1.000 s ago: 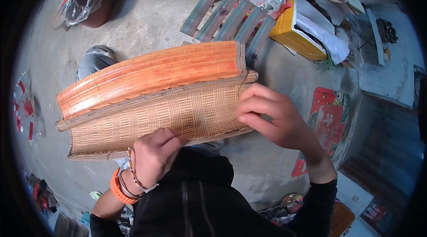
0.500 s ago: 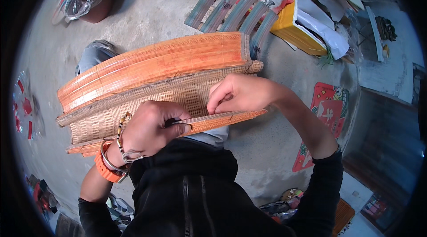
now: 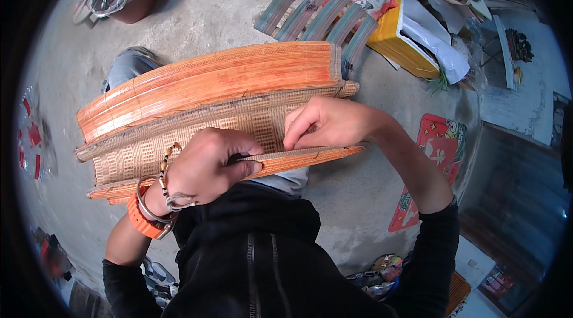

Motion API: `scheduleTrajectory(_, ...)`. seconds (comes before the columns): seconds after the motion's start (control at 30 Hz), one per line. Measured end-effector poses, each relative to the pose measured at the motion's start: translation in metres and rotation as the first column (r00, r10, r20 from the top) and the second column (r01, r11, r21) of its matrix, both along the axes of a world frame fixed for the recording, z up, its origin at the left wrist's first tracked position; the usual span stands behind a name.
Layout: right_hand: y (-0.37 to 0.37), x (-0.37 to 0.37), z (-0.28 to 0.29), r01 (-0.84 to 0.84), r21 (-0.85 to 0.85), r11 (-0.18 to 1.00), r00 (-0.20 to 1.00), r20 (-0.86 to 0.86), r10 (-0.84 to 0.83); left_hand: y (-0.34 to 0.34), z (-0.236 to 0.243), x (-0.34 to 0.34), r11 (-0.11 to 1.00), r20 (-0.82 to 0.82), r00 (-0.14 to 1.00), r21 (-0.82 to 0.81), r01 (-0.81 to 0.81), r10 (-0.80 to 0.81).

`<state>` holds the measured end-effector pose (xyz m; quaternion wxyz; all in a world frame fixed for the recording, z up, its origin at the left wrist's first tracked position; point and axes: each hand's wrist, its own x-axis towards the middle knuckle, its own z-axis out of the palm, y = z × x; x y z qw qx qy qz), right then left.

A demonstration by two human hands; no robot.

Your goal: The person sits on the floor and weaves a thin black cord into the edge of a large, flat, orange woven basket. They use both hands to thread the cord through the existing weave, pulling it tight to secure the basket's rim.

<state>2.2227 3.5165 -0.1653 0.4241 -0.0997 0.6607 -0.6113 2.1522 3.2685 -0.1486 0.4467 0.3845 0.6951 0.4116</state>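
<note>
A folded bamboo mat (image 3: 209, 84) lies across my lap, glossy orange on one face and woven tan on the other. My left hand (image 3: 209, 166) pinches its near edge between thumb and fingers. Further right along that edge, my right hand (image 3: 334, 122) is closed, its curled fingertips against the woven side. Whatever those fingertips may hold is hidden. An orange watch (image 3: 143, 219), a metal bangle and a beaded bracelet circle my left wrist.
Ahead stands a slatted stool (image 3: 316, 11) beside a yellow box (image 3: 406, 49) with papers and bags. A lined bin (image 3: 134, 5) is at the far left. Red printed sheets (image 3: 436, 157) lie on the floor to the right, and clear plastic with red pieces (image 3: 33, 136) at the left.
The view has shifted slightly. Both hands keep nearly the same places on the mat's near edge, with only a slight move of the right fingers.
</note>
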Motion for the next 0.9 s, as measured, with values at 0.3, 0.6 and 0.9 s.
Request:
scheduleTrajectory(0.3,-0.004,-0.001,-0.0027,-0.025,-0.049,0.998,0.997,-0.07,0.021,-0.0012,-0.0026,0.0007,1.0,0.011,1.0,0.019,0.017,-0.017)
scheduleTrajectory(0.6,-0.0011,-0.0012,-0.0041,-0.027,-0.027,0.999,0.995,-0.098,0.024,-0.0013,-0.0057,-0.0001,0.998,-0.014,0.999,0.045,0.043,-0.042)
scheduleTrajectory(0.9,-0.0041,0.0007,-0.0066,-0.027,-0.071,0.997,0.994,-0.107,0.019,-0.001,-0.0025,0.0003,0.999,0.044,0.998,0.018,0.05,-0.05)
